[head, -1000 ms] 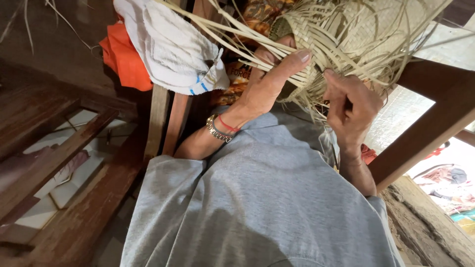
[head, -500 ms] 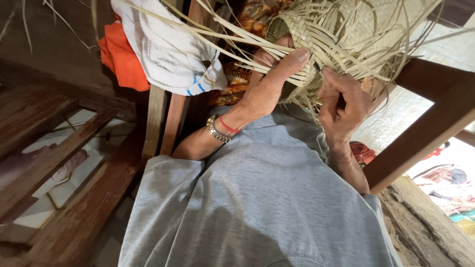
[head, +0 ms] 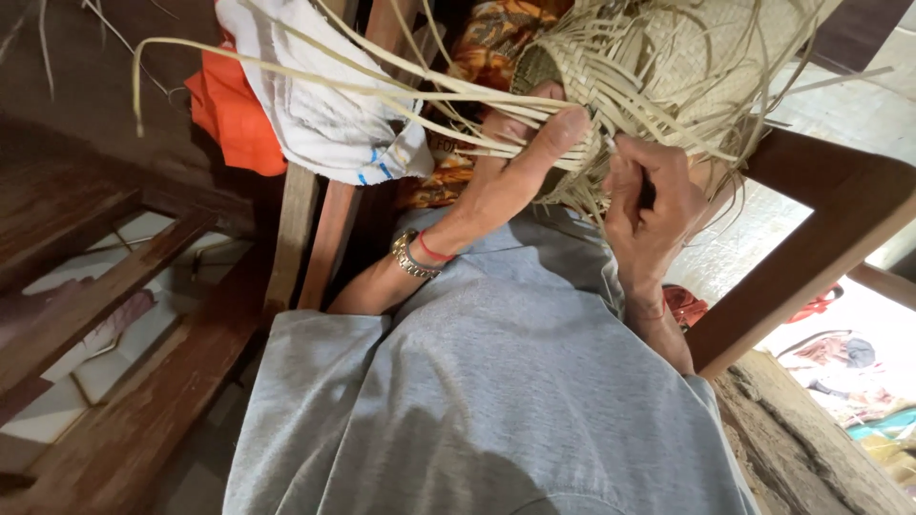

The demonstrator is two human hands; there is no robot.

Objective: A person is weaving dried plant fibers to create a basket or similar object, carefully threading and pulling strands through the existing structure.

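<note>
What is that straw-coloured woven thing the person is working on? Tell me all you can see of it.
The woven piece is a rounded, basket-like form plaited from flat, pale straw-coloured strips. Its body shows a tight checked weave, while many unwoven strips fan out loosely from its edge. It is held up at the top of the view. The left hand presses against its edge and the right hand grips strands beside it.

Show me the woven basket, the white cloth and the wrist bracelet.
woven basket (head: pixel 687 48), head view, on its woven wall.
white cloth (head: pixel 320 119), head view, middle of the fabric.
wrist bracelet (head: pixel 410 257), head view, on the metal band.
</note>
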